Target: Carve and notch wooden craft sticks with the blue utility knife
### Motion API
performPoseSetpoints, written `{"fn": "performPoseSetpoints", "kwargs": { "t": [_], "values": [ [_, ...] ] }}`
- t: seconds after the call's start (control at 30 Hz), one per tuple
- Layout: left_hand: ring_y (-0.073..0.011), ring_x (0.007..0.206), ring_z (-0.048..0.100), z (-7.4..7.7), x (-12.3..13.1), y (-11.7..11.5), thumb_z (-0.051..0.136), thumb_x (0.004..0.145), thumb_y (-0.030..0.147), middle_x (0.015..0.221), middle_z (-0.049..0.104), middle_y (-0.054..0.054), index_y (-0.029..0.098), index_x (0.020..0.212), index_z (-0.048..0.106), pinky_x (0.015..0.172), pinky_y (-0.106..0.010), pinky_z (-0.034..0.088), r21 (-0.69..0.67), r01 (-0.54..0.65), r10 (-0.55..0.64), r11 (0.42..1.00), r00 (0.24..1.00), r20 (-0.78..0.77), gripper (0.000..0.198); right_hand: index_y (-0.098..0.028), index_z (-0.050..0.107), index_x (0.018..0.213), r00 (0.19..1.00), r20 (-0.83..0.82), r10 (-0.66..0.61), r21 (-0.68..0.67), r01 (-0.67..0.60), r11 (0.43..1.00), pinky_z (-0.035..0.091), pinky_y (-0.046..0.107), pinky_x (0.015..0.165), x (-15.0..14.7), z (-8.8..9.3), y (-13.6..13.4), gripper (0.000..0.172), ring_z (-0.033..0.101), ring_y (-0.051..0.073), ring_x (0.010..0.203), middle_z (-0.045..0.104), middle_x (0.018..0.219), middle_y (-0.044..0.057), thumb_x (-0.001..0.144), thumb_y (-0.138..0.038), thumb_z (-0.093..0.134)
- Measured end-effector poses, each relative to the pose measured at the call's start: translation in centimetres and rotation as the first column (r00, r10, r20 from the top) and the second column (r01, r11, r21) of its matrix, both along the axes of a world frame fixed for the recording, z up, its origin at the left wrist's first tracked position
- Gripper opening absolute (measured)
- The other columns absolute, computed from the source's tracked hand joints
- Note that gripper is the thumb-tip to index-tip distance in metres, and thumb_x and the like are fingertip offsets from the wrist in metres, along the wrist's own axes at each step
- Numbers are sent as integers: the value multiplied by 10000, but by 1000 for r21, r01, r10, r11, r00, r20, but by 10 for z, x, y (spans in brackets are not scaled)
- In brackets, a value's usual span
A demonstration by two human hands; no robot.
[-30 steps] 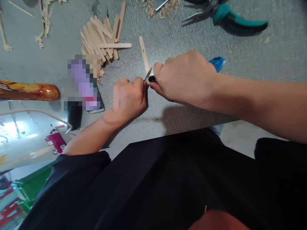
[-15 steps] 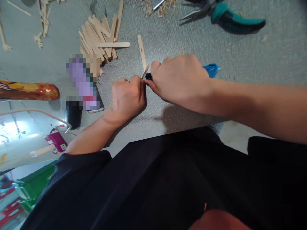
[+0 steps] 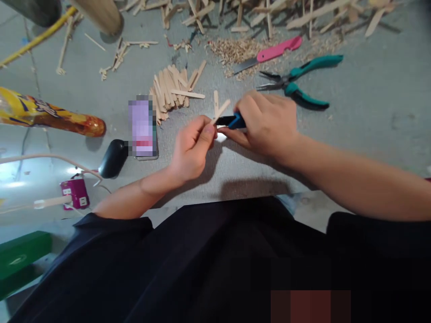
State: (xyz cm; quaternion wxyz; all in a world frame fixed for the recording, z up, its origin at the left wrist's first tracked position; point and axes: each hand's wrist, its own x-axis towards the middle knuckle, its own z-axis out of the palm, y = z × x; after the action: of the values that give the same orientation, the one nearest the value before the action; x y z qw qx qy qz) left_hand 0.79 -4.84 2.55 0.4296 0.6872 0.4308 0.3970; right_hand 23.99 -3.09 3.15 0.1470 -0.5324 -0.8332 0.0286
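Observation:
A flat wooden craft stick (image 3: pixel 222 110) is pinched between the thumb and fingers of my left hand (image 3: pixel 191 150), its free end pointing up and right. My right hand (image 3: pixel 269 123) is wrapped round a blue-and-black utility knife (image 3: pixel 236 121). The knife's black front end lies close beside the pinched stick; its blade cannot be made out, nor whether it touches the wood. My right thumb reaches toward the left fingertips. Just beyond the hands, a second craft stick (image 3: pixel 216 99) with a small slot lies on the table (image 3: pixel 370 116).
A pile of craft sticks (image 3: pixel 168 89) and a phone (image 3: pixel 144 128) lie left of my hands. Behind are green-handled pliers (image 3: pixel 286 80), a pink-handled knife (image 3: pixel 279 49) and wood shavings (image 3: pixel 232 48). A yellow-orange bottle (image 3: pixel 50 112) and a black computer mouse (image 3: pixel 113 158) are farther left.
The view has shifted, showing more of the table's far side. My left hand has turned so its thumb shows, and more of the pinched stick and the knife's front end is visible.

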Motion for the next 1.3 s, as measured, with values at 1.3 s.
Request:
{"fn": "performPoseSetpoints", "kwargs": {
  "t": [1.3],
  "values": [
    [-91,391,419,-12,-9,-2,602,1216,343,585,572,59,242,891,726,545,-306,505,200,156,-188,967,970,151,362,-288,676,965,958,-63,279,259,-255,932,383,411,630,13,-20,3,421,577,233,604,694,716,14,1224,-582,520]
  ]
}}
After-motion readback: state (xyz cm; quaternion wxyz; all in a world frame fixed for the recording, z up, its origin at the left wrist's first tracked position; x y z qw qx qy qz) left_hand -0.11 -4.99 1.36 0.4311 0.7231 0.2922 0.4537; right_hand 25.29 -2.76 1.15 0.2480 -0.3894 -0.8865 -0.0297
